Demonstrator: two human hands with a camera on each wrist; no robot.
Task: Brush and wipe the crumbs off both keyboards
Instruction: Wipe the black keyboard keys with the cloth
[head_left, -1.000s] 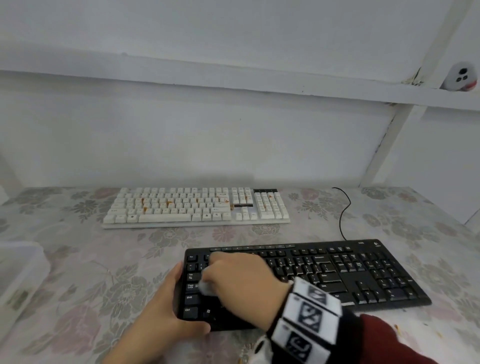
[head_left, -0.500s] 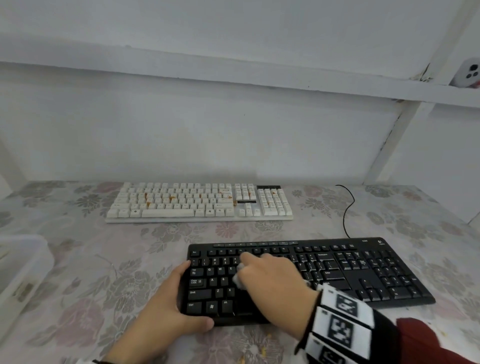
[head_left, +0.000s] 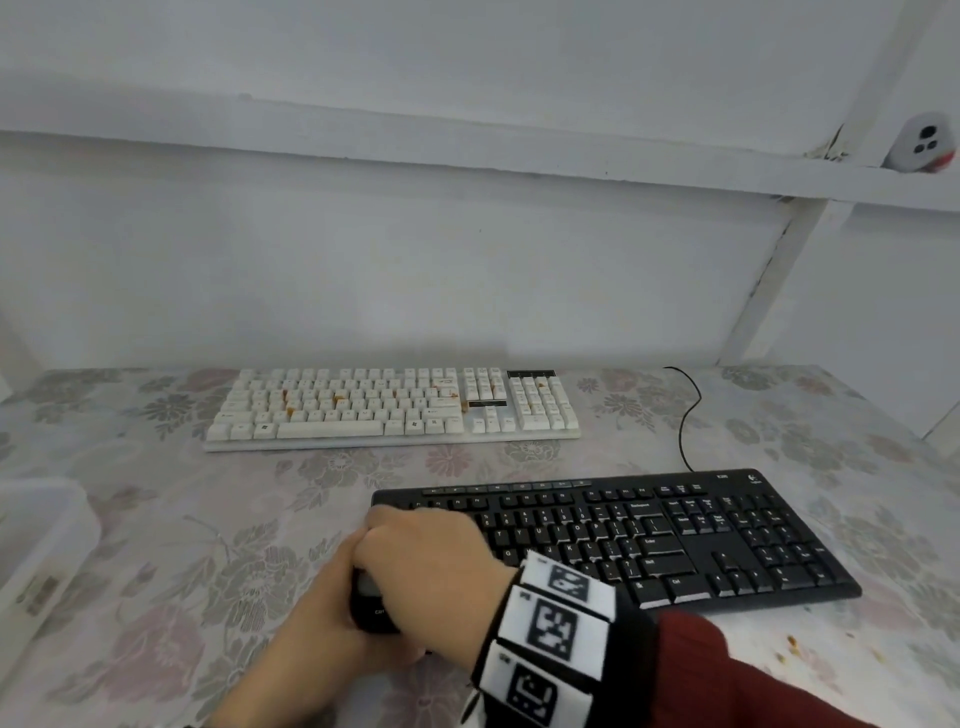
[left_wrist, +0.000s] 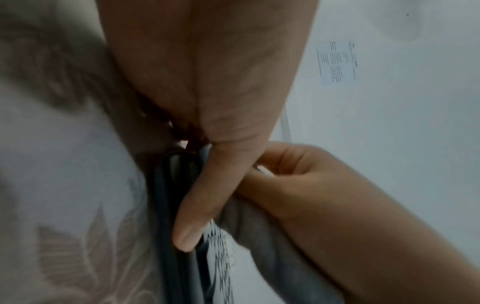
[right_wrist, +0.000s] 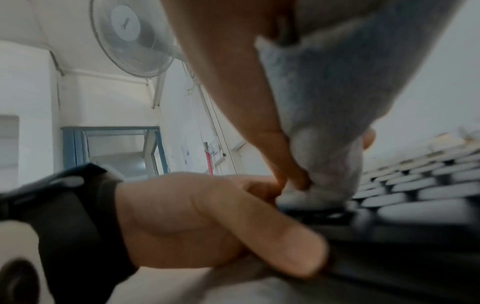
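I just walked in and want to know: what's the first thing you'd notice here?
The right hand rubs a grey cloth on the left end of the black keyboard, while the left hand holds that end. Behind it, the white keyboard has orange crumbs among its keys.

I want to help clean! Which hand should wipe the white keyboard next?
Probably the right hand: it already grips the cloth. The left hand steadies the black keyboard. The crumbed white keyboard lies farther back.
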